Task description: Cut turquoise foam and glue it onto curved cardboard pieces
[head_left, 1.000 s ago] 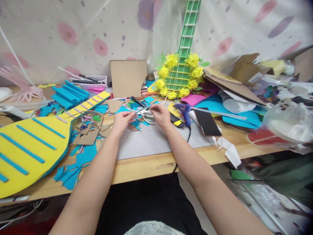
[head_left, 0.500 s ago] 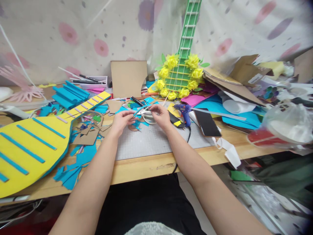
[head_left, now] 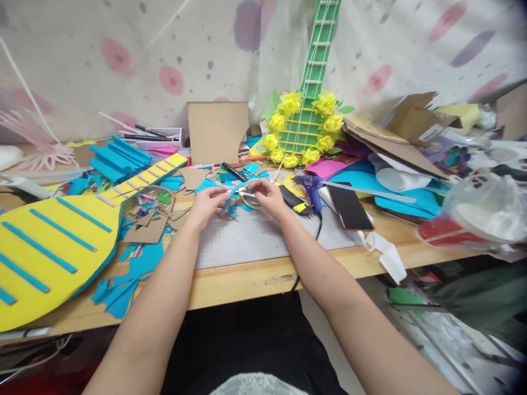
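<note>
Left hand [head_left: 206,205] and right hand [head_left: 267,198] pinch the curved blue strip [head_left: 234,191] between them, over the desk [head_left: 247,281]; a light, even grip at both ends should keep it from creasing

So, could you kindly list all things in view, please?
Held paper strip: one, blue, centre
Scissors: one, silver, centre
Cutting mat: one, grey, centre
Glue gun: one, blue, right
Smartphone: one, black, right
Model guitar: one, yellow, left
Flowered model guitar: one, green, back
Cardboard panel: one, brown, back
Offcuts: many, blue and brown, left
Material pile: many, mixed, back right
Bagged tub: one, red, far right
Wooden table: one, tan, underneath
Curtain: one, whitish, background
Left hand: one, bare, centre
Right hand: one, bare, centre
</note>
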Tool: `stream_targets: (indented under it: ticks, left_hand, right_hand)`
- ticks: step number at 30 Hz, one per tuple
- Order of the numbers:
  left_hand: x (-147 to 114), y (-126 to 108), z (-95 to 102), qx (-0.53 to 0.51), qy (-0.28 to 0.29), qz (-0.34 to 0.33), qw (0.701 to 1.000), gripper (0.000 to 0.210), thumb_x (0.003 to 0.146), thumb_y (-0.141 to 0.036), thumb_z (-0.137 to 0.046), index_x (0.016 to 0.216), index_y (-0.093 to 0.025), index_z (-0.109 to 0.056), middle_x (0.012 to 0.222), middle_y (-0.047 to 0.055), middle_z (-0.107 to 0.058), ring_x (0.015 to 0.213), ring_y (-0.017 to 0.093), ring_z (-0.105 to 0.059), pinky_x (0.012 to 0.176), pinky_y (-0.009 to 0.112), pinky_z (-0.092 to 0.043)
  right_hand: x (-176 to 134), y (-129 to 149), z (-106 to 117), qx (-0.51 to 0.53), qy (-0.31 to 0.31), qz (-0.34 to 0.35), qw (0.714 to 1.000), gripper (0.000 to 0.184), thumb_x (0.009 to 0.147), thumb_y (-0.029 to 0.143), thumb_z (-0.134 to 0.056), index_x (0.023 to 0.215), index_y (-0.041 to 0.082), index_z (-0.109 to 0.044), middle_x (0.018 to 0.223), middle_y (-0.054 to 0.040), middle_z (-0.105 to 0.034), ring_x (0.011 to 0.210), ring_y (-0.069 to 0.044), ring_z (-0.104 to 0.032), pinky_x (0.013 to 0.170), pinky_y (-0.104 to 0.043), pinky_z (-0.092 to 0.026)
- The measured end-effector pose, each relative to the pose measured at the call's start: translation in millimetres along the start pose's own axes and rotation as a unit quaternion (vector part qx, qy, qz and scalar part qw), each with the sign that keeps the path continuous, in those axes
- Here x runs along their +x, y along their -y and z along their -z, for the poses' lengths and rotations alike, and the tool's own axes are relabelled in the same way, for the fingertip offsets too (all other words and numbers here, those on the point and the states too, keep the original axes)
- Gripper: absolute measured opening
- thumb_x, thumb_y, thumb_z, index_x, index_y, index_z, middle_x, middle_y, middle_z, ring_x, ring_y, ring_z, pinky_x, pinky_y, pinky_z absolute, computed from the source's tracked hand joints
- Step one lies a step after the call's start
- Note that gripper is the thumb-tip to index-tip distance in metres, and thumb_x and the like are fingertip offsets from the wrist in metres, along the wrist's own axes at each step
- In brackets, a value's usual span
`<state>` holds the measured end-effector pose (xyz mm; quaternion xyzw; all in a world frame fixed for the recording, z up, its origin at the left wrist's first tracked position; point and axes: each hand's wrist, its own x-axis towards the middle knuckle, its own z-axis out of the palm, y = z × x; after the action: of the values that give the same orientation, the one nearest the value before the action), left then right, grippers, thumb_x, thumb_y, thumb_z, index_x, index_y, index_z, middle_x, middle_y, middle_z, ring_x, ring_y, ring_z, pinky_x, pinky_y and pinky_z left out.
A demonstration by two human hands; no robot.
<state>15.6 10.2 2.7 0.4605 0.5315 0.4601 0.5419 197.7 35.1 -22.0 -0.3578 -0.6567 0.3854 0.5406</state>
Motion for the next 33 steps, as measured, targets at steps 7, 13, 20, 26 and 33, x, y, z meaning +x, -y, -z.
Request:
stream_targets:
  ticks: [7, 13, 20, 26, 33]
  left_hand:
    - [3.2, 4.6, 1.9, -0.018, 0.018, 0.025, 0.999, 0.045, 0.048, -0.03, -0.082, 0.087, -0.013, -0.067, 0.082, 0.01, -0.069, 0.068, 0.021, -0.066, 0.053, 0.029, -0.05]
    - [3.7, 1.2, 4.9, -0.051, 0.01, 0.049, 0.997, 0.041, 0.046, -0.028, -0.082, 0.082, -0.014, -0.069, 0.075, 0.008, -0.07, 0.067, 0.02, -0.066, 0.053, 0.027, -0.049]
    - [5.9, 3.3, 7.9, -0.065, 0.023, 0.073, 0.995, 0.038, 0.047, -0.026, -0.08, 0.081, -0.013, -0.069, 0.069, 0.008, -0.069, 0.062, 0.019, -0.064, 0.053, 0.026, -0.046]
    - [8.0, 3.2, 9.7, -0.064, -0.011, 0.074, 0.995, 0.029, 0.051, -0.022, -0.08, 0.076, -0.014, -0.068, 0.063, 0.003, -0.065, 0.054, 0.014, -0.059, 0.051, 0.026, -0.047]
    - [17.3, -0.9, 15.2, -0.223, -0.175, 0.036, 0.958, 0.013, 0.067, -0.005, -0.066, 0.077, -0.014, -0.061, 0.063, -0.001, -0.063, 0.051, 0.008, -0.057, 0.049, 0.018, -0.046]
  right_hand:
    - [-0.1, 2.0, -1.7, 0.005, 0.012, -0.008, 1.0, 0.022, 0.058, 0.011, -0.04, 0.071, 0.02, -0.057, 0.081, -0.0014, -0.066, 0.079, -0.015, -0.061, 0.079, -0.032, -0.049]
    - [0.7, 0.6, -2.3, 0.038, 0.004, -0.018, 0.999, 0.022, 0.06, 0.012, -0.042, 0.074, 0.02, -0.056, 0.087, -0.0014, -0.065, 0.082, -0.014, -0.062, 0.081, -0.032, -0.051]
    - [0.4, 1.2, -2.3, 0.053, 0.0, -0.029, 0.998, 0.02, 0.062, 0.014, -0.045, 0.077, 0.02, -0.057, 0.09, -0.0019, -0.066, 0.086, -0.015, -0.063, 0.083, -0.034, -0.051]
    - [2.1, 2.8, -1.3, 0.061, -0.016, -0.04, 0.997, 0.024, 0.065, 0.016, -0.049, 0.086, 0.022, -0.057, 0.094, -0.0019, -0.066, 0.088, -0.015, -0.063, 0.083, -0.034, -0.051]
    - [1.5, 41.3, 46.4, -0.153, 0.073, -0.194, 0.966, 0.017, 0.073, 0.032, -0.057, 0.081, 0.017, -0.055, 0.076, -0.0037, -0.064, 0.069, -0.013, -0.061, 0.06, -0.025, -0.048]
